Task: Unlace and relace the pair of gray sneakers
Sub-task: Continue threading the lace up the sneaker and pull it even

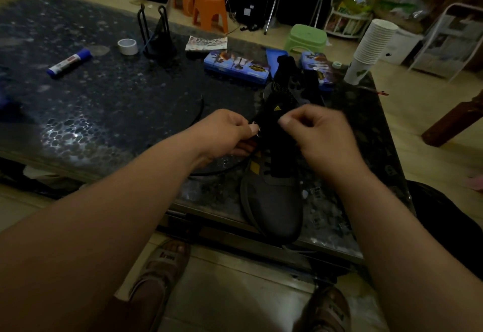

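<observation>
A gray sneaker (271, 201) with yellow stripes and a black tongue lies on the dark table, toe toward me at the near edge. My left hand (224, 133) pinches the sneaker's left eyelet edge at a small metal ring. My right hand (316, 133) hovers over the tongue with fingers curled and thumb against forefinger; whether a lace is between them is not visible. A black lace (201, 112) curves across the table left of the shoe. A second dark sneaker (295, 81) stands behind the first.
The speckled table (104, 102) also carries a blue marker (69, 63), a tape roll (128, 46), a black wire stand (156, 36), two printed tin cases (235, 66) and a stack of paper cups (371, 47). Orange and green stools stand on the floor beyond.
</observation>
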Tool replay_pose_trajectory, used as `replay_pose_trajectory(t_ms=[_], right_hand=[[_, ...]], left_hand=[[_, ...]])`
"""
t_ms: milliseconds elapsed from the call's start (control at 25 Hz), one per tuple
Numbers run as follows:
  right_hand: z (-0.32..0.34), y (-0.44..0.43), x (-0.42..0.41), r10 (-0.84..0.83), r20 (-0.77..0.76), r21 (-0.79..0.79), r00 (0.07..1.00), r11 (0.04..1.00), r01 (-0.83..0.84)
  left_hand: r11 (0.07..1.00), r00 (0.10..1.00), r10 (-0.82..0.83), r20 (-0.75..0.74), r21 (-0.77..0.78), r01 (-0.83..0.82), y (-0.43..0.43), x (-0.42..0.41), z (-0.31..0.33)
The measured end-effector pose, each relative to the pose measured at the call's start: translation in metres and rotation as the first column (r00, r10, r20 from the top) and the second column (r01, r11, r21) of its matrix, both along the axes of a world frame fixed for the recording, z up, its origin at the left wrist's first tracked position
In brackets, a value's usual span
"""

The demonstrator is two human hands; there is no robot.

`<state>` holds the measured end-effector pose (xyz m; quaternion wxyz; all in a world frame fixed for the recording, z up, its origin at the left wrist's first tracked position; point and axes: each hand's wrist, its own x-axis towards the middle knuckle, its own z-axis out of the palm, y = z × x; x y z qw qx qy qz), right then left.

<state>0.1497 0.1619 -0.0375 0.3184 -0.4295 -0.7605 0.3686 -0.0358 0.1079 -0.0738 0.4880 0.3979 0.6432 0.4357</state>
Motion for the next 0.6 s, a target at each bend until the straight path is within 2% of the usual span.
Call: replay_pose_trajectory(t_ms=[80, 200, 600], right_hand=[[-0.015, 0.000, -0.002, 0.035, 0.183, 0.091, 0.982, 0.995, -0.052], [-0.020, 0.003, -0.007, 0.007, 0.311, 0.200, 0.950, 0.977, -0.072], [-0.026, 0.007, -0.011, 0.009, 0.367, 0.286, 0.930, 0.950, -0.122]], left_hand=[[1.000, 0.996, 0.016, 0.084, -0.010, -0.015, -0.001, -0.002, -0.001], [1.000, 0.995, 0.014, 0.099, -0.021, -0.012, -0.002, -0.005, -0.002], [1.000, 0.999, -0.011, 0.048, -0.007, 0.012, -0.002, -0.006, -0.002]])
